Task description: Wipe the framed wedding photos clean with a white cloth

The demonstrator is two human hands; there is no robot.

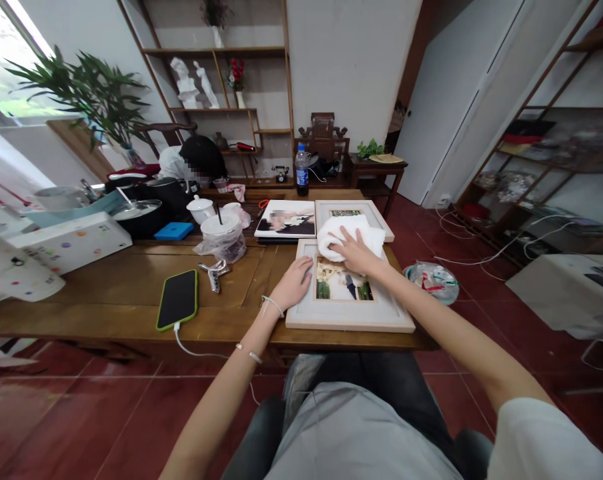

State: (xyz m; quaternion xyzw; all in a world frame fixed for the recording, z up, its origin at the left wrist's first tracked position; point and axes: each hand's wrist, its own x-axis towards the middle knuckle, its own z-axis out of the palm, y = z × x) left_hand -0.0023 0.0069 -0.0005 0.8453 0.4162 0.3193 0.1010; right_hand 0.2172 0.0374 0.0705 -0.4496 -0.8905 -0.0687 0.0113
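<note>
A white picture frame [301, 315] lies flat at the table's front edge, with a photo [344, 283] in its middle. My left hand [295, 281] rests on the frame's left border, fingers laid along it. Bunched over the upper part of this frame is a white cloth [331, 235]. My right hand [357, 253] presses down on the cloth, its fingers curved into the folds. The cloth covers the photo's top edge and part of a second white frame [381, 223] lying just behind. To that one's left is a photo book [286, 220].
Left of the frames are a green-cased phone [178, 300] on a charging cable, a bagged plastic cup [224, 233], a blue box [174, 231] and a white teapot [200, 209]. A dark-drink bottle [302, 170] stands behind. Another person's head [201, 160] is at the far left side.
</note>
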